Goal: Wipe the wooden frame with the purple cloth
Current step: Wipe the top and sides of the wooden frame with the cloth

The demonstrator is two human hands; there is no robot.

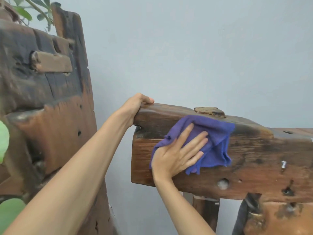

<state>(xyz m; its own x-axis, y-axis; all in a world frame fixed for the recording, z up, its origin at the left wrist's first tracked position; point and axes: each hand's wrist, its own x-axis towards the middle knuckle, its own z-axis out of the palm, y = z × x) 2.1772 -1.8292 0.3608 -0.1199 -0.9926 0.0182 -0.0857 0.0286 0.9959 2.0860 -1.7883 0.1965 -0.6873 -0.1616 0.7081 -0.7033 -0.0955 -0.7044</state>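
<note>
Against the front face of the wooden frame [254,160], near its left end, the purple cloth [215,141] lies flat and rumpled, upper edge reaching the beam's top corner just below a wooden peg [209,111] set in the top. Right hand [176,155] presses on cloth's lower-left part, palm flat, fingers [194,141] straight and slightly spread, pointing up and right. Cloth sits under the fingers and palm and extends past the fingertips to the right and down; a bunched fold pokes out just left of the index finger. Thumb side not clear, partly blurred.

Left hand [135,107] grips the beam's top left corner, fingers curled over the top edge, thumb side against the end face; well apart from the cloth. Both forearms bare, reaching in from lower left.

Beam shows knot holes and dark stains to the right of the cloth. Left of frame: a taller dark wooden post [50,99] with a protruding tenon. Green leaves [23,12] at top left and left edge. Grey wall [186,48] behind.
</note>
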